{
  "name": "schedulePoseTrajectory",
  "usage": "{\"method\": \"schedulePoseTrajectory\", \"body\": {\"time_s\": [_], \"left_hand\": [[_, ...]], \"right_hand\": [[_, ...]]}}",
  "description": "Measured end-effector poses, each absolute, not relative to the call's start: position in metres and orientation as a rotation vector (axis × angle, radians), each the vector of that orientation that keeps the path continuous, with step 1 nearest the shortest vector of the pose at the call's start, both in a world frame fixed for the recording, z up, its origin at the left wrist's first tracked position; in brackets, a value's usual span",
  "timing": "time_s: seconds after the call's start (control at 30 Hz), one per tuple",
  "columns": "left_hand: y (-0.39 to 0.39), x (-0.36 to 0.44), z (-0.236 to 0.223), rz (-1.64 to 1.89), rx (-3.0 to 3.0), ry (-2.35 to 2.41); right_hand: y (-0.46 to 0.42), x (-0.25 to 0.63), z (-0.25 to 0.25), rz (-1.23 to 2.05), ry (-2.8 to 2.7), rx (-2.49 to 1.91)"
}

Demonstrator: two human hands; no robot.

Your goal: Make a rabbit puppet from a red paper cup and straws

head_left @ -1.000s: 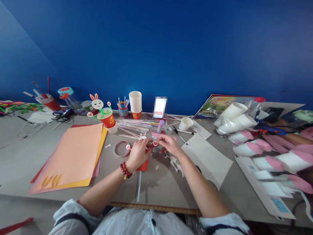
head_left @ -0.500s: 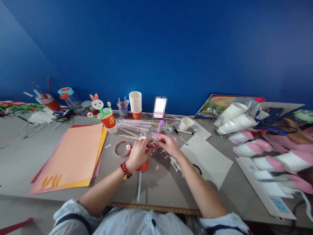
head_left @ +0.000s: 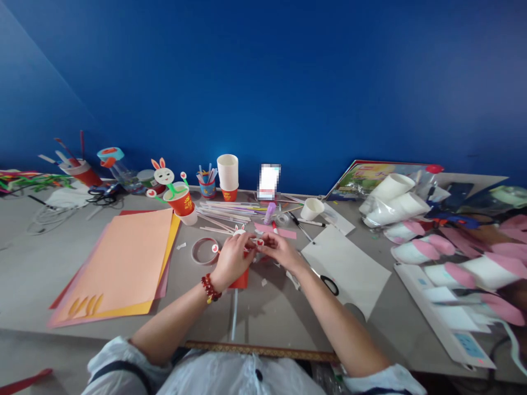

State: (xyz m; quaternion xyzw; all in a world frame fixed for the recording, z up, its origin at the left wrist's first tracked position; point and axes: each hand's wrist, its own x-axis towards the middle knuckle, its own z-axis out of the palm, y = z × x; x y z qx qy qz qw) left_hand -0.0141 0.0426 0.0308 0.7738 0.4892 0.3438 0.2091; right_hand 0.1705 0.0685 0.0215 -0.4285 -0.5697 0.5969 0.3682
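Note:
My left hand [head_left: 234, 257], with a beaded bracelet on its wrist, is closed over a red paper cup [head_left: 239, 282]. A white paper rabbit head [head_left: 239, 231] shows above its fingers, and a round paper paw with a red heart [head_left: 215, 248] sticks out at its left. A pale straw [head_left: 234, 317] extends below the cup. Between the fingertips of both hands is a second heart-marked paper disc [head_left: 259, 243]. My right hand [head_left: 282, 252] pinches this disc from the right. My fingers hide most of the cup and how the disc joins it.
A finished-looking rabbit cup [head_left: 181, 201], a tape roll [head_left: 205, 251] and coloured paper sheets [head_left: 123, 258] lie left. Straws [head_left: 226, 210], a glue stick [head_left: 269, 213] and a phone [head_left: 269, 181] are behind. Scissors [head_left: 329, 285], white paper [head_left: 346, 269] and a power strip [head_left: 444, 318] are right.
My right hand has dropped slightly and turned, its fingers now lower around the heart disc, which shows more clearly. More of the scissors is visible beside my right forearm. My left hand stays put.

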Motion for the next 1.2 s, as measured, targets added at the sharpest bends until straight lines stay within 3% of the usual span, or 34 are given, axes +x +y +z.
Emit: {"method": "schedulePoseTrajectory", "body": {"time_s": [0.33, 0.6, 0.83, 1.0, 1.2], "left_hand": [[0.019, -0.061, 0.053, 1.012, 2.176, 1.514], [-0.018, -0.074, 0.012, 0.941, 1.294, 1.303], [-0.018, -0.036, 0.023, 1.026, 0.740, 0.959], [-0.018, -0.029, 0.031, 0.973, 0.692, 0.760], [-0.014, -0.019, 0.039, 1.287, 0.973, 0.852]], "right_hand": [[0.051, 0.164, 0.025, 1.604, -1.167, -1.168], [0.044, 0.163, 0.030, 1.626, -1.163, -1.073], [0.034, 0.170, 0.046, 1.566, -1.203, -0.926], [0.027, 0.178, 0.056, 1.508, -1.219, -0.889], [0.026, 0.182, 0.063, 1.437, -1.203, -0.901]]}}
